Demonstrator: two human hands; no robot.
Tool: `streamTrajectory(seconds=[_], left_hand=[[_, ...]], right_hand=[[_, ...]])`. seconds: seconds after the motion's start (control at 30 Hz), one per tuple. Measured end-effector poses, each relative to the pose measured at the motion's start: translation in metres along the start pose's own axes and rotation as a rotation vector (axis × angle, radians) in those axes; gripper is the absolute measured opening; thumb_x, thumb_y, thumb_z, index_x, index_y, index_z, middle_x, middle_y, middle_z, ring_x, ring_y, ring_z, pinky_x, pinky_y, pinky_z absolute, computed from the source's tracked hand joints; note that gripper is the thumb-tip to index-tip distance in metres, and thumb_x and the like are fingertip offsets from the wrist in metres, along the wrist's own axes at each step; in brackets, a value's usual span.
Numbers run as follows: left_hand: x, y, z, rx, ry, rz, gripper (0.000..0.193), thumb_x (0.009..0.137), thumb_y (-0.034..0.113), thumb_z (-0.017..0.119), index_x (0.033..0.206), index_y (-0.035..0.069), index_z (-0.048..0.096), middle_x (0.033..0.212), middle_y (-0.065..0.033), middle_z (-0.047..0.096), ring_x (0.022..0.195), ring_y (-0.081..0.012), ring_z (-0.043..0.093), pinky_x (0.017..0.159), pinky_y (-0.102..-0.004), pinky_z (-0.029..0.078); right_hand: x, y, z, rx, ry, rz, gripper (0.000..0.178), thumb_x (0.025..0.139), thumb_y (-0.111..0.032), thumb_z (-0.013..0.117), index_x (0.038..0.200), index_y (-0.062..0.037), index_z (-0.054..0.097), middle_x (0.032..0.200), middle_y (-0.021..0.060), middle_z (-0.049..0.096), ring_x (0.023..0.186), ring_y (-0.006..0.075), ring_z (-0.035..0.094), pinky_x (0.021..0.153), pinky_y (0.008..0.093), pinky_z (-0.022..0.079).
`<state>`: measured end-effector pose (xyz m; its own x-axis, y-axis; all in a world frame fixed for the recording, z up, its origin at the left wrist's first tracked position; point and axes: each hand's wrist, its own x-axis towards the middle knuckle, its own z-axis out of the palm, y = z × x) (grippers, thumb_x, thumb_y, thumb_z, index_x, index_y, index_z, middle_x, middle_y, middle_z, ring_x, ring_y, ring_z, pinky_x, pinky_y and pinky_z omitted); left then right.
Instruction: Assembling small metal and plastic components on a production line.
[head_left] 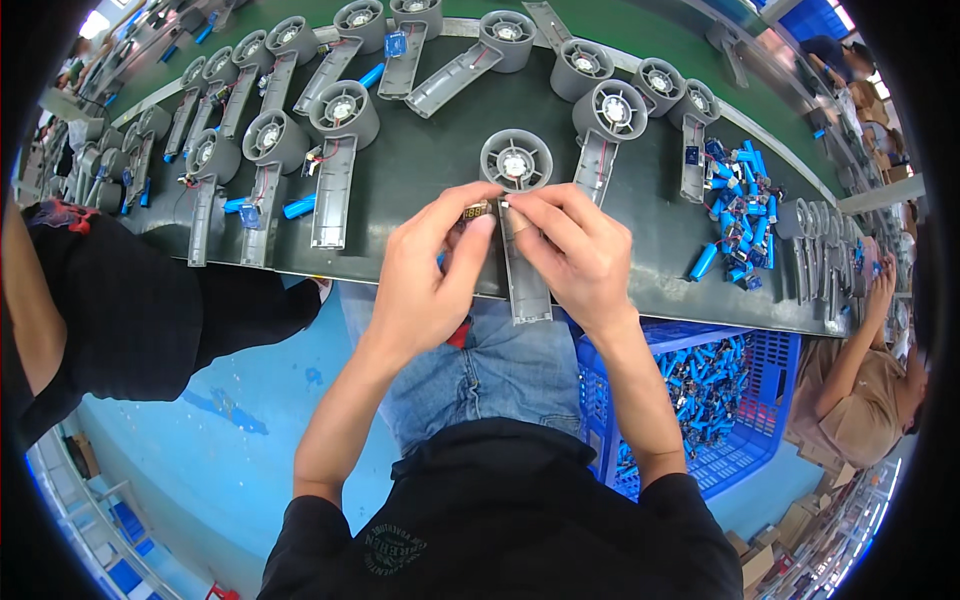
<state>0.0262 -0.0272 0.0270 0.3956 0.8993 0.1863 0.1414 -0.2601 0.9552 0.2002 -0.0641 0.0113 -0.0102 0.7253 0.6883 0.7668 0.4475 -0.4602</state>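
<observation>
In front of me on the bench lies a grey handheld fan housing [516,160], its round head away from me and its open half handle [528,285] pointing toward me. My left hand [432,265] pinches a small circuit board with a digit display [476,212] just left of the handle's top. A bit of blue shows behind those fingers, mostly hidden. My right hand [575,245] is closed at the joint of head and handle, fingertips together over a tiny whitish piece that I cannot make out. Both hands' fingertips nearly meet there.
More grey fan housings [345,115] stand along the dark green bench [420,190], several with wired boards. At right lies a pile of blue batteries with boards [740,215]. A blue crate [740,465] of similar parts is below the bench edge. Other people sit at both sides.
</observation>
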Motion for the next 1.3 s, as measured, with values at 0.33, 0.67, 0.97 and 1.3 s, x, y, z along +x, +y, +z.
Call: streamTrajectory(seconds=[0.33, 0.67, 0.97, 1.3], left_hand=[[-0.012, -0.015, 0.002, 0.157, 0.050, 0.177, 0.032, 0.093, 0.000, 0.064, 0.125, -0.001, 0.064, 0.092, -0.0140, 0.070, 0.075, -0.0187, 0.066, 0.067, -0.0300, 0.052], [-0.009, -0.022, 0.003, 0.200, 0.074, 0.325, 0.037, 0.088, -0.003, 0.068, 0.124, -0.001, 0.066, 0.099, -0.0153, 0.069, 0.081, -0.0234, 0.067, 0.071, -0.0324, 0.053], [-0.001, -0.020, -0.009, 0.431, -0.021, 0.495, 0.035, 0.087, -0.004, 0.067, 0.121, -0.005, 0.065, 0.109, -0.0172, 0.068, 0.092, -0.0303, 0.067, 0.078, -0.0364, 0.054], [-0.001, -0.027, -0.007, 0.098, -0.067, 0.320, 0.030, 0.089, -0.005, 0.063, 0.119, -0.007, 0.065, 0.101, -0.0167, 0.068, 0.080, -0.0233, 0.066, 0.071, -0.0303, 0.052]], right_hand=[[-0.002, 0.001, 0.004, 0.105, -0.024, 0.067, 0.021, 0.078, 0.003, 0.076, 0.098, -0.0030, 0.075, 0.089, 0.0047, 0.065, 0.062, 0.0091, 0.059, 0.050, 0.0237, 0.046], [0.005, -0.001, 0.001, 0.058, -0.047, 0.071, 0.017, 0.074, -0.002, 0.078, 0.090, -0.0039, 0.074, 0.082, 0.0031, 0.065, 0.058, 0.0104, 0.056, 0.049, 0.0248, 0.043], [0.019, 0.004, -0.009, -0.069, -0.182, -0.094, 0.016, 0.071, -0.009, 0.080, 0.085, -0.0074, 0.072, 0.080, 0.0012, 0.065, 0.069, 0.0188, 0.060, 0.062, 0.0314, 0.045], [0.006, 0.008, 0.005, 0.112, -0.048, -0.023, 0.017, 0.071, 0.003, 0.078, 0.084, -0.0041, 0.070, 0.082, 0.0029, 0.064, 0.058, 0.0087, 0.054, 0.046, 0.0224, 0.040]])
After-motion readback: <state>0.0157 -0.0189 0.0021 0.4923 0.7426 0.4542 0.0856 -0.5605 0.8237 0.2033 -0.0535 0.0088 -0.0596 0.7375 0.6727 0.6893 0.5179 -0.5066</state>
